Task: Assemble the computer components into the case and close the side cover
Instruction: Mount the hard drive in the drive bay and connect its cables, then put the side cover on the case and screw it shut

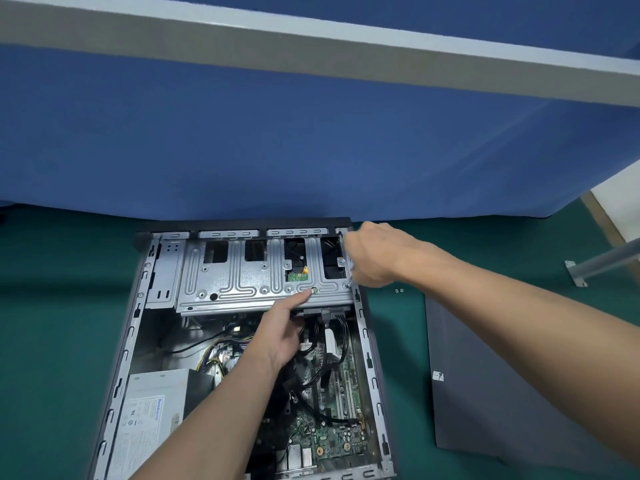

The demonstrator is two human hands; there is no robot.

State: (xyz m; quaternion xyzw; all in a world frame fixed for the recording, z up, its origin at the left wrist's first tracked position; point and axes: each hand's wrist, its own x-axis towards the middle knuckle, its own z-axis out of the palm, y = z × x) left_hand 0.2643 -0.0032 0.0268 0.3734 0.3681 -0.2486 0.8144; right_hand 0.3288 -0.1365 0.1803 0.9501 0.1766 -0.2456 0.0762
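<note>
Pressing left hand (282, 329) index finger on drive cage (249, 278) front edge, nothing gripped. Right hand (372, 256) clenched at cage's right corner, contents hidden. Side cover (485, 386) flat on table (52, 306), right of case (375, 362).

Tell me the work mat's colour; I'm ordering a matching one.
Dark green mat, clearest in the head view.

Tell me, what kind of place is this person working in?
Probably a repair or assembly workbench in an office or workshop. An open computer case lies on a green mat, its side cover lies beside it, and a blue partition wall stands right behind.
</note>
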